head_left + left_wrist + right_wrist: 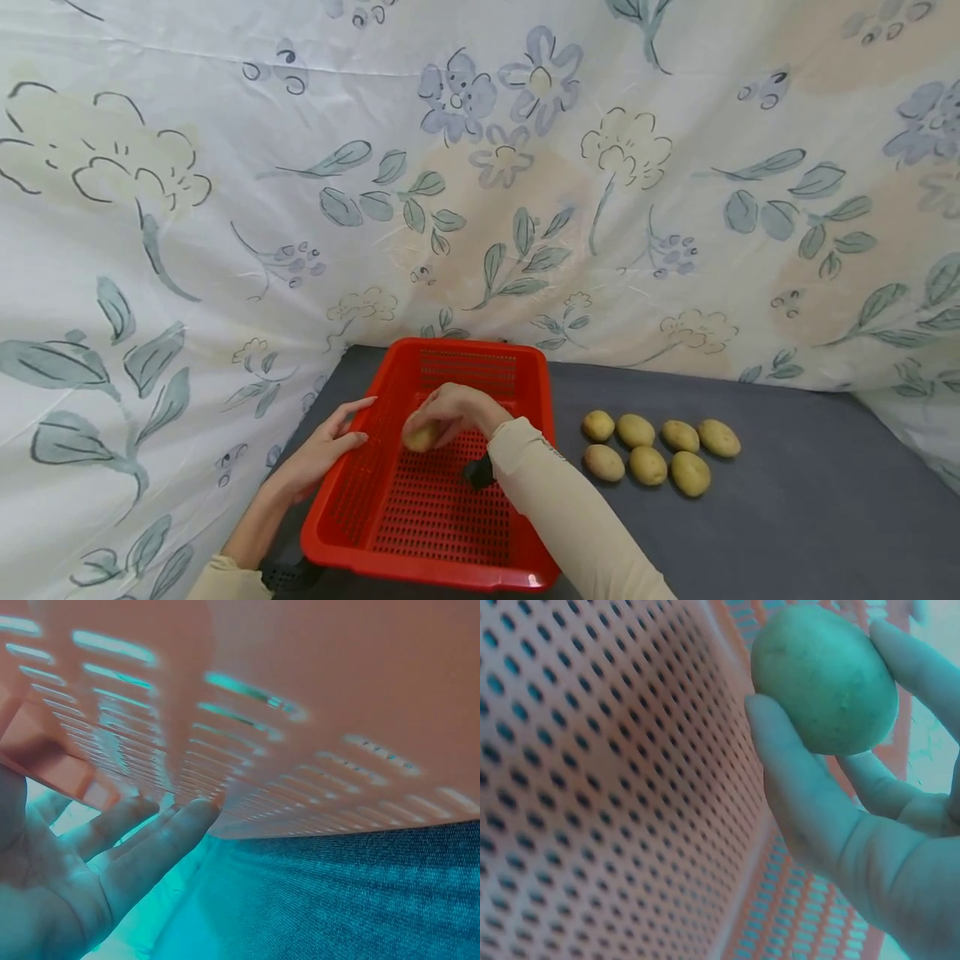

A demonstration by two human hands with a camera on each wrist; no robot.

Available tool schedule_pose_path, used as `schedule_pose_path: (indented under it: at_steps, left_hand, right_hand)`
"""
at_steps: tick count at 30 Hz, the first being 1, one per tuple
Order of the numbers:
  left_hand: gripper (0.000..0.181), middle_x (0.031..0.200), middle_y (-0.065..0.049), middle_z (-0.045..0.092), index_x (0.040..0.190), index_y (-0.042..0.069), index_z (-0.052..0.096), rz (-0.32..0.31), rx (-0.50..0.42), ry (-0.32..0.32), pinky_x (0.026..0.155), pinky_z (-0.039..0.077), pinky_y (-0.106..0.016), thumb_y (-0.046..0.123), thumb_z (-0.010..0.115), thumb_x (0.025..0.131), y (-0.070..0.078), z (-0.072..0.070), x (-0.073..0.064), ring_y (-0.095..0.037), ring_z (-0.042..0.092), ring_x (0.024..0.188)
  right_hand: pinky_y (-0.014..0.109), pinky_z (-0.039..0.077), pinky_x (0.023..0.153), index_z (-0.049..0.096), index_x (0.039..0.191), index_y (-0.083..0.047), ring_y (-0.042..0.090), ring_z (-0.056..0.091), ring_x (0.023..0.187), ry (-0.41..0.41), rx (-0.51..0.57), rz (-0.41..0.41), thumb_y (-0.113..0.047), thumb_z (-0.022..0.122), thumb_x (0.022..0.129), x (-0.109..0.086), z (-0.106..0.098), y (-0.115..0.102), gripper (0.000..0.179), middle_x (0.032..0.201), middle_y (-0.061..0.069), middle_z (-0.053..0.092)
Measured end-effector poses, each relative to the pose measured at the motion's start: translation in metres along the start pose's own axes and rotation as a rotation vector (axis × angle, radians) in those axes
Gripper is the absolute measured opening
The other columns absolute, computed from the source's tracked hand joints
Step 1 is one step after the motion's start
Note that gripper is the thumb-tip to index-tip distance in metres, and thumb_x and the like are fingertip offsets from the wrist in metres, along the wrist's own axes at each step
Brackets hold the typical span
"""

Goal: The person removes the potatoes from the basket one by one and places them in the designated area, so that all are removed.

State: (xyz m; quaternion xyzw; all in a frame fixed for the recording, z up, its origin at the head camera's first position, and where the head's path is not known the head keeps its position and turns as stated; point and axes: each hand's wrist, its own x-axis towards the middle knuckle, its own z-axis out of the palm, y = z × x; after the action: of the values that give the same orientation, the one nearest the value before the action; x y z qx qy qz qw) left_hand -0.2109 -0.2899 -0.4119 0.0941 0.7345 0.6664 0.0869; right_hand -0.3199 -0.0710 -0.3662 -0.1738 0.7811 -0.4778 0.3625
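My right hand (pixel 459 410) is inside the red plastic basket (pixel 420 573), pinching a potato (pixel 422 437) between thumb and fingers. In the right wrist view the potato (pixel 825 679) is held above the perforated basket floor (pixel 615 772). At the basket's left side is my left hand (pixel 321 454), its thumb and fingers spread near the rim. The left wrist view has the left hand's fingers (pixel 161 844) extended against or close beside the slotted basket wall (pixel 247 772); contact is hard to tell.
To the right of the basket, several loose potatoes (pixel 648 465) lie in two rough rows on the dark grey table (pixel 810 492). A floral cloth (pixel 525 208) hangs behind the table and along its left side.
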Motion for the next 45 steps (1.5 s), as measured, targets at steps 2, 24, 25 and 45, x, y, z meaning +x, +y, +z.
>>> schedule_pose_path:
  at_steps: [2, 24, 25, 45]
  left_hand:
    - [0.059, 0.126, -0.030, 0.041, 0.151, 0.012, 0.016, -0.005, -0.014, 0.005, 0.076, 0.053, -0.047, 0.014, 0.047, 0.101, 0.001, -0.001, -0.001, -0.038, 0.060, 0.100]
    - [0.059, 0.128, -0.032, 0.041, 0.151, 0.013, 0.015, -0.015, -0.023, -0.002, 0.073, 0.054, -0.049, 0.013, 0.046, 0.101, 0.000, -0.001, 0.002, -0.041, 0.060, 0.098]
    - [0.059, 0.127, -0.032, 0.041, 0.151, 0.013, 0.015, -0.015, -0.022, -0.003, 0.073, 0.054, -0.049, 0.013, 0.046, 0.101, 0.000, -0.001, 0.003, -0.041, 0.060, 0.098]
    - [0.059, 0.128, -0.030, 0.041, 0.151, 0.013, 0.014, -0.036, -0.008, 0.002, 0.074, 0.053, -0.050, 0.014, 0.046, 0.101, 0.001, -0.001, 0.002, -0.041, 0.060, 0.099]
  right_hand:
    - [0.046, 0.053, 0.080, 0.068, 0.099, 0.001, 0.025, 0.062, 0.083, 0.000, 0.012, 0.000, -0.013, 0.075, 0.081, -0.002, -0.009, -0.003, 0.024, 0.096, 0.011, 0.063]
    - [0.043, 0.050, 0.087, 0.062, 0.119, 0.003, 0.026, 0.062, 0.092, -0.005, 0.130, -0.007, -0.013, 0.068, 0.089, -0.032, -0.082, 0.001, 0.034, 0.108, 0.014, 0.059]
    - [0.043, 0.050, 0.088, 0.061, 0.120, 0.004, 0.027, 0.061, 0.093, -0.003, 0.142, -0.004, -0.012, 0.067, 0.089, -0.033, -0.085, 0.002, 0.035, 0.109, 0.015, 0.058]
    - [0.049, 0.041, 0.097, 0.046, 0.129, 0.007, 0.027, 0.056, 0.097, -0.015, 0.262, -0.068, -0.010, 0.056, 0.096, -0.065, -0.125, 0.016, 0.038, 0.114, 0.016, 0.049]
